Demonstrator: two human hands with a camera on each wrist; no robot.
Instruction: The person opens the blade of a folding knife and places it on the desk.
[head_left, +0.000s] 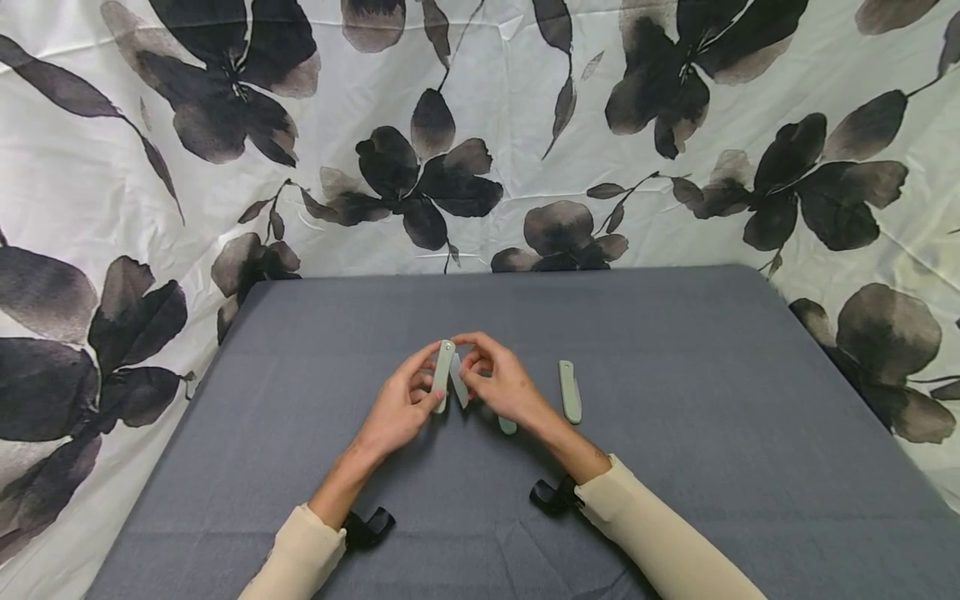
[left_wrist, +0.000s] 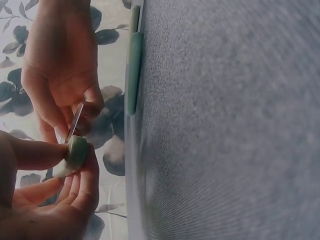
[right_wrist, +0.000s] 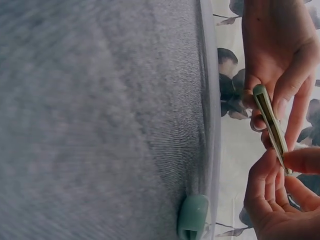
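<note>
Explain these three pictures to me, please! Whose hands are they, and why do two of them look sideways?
There's no robot here, just a person's two bare hands. The big picture comes from a camera worn on the head, looking forward and down. The other two come from cameras on the left and right wrists, so the table looks tipped on its side. The left hand holds a pale green folding knife. The right hand pinches its blade, which is partly out. On the grey table lies a similar knife, and another green piece is mostly hidden behind the right arm.
</note>
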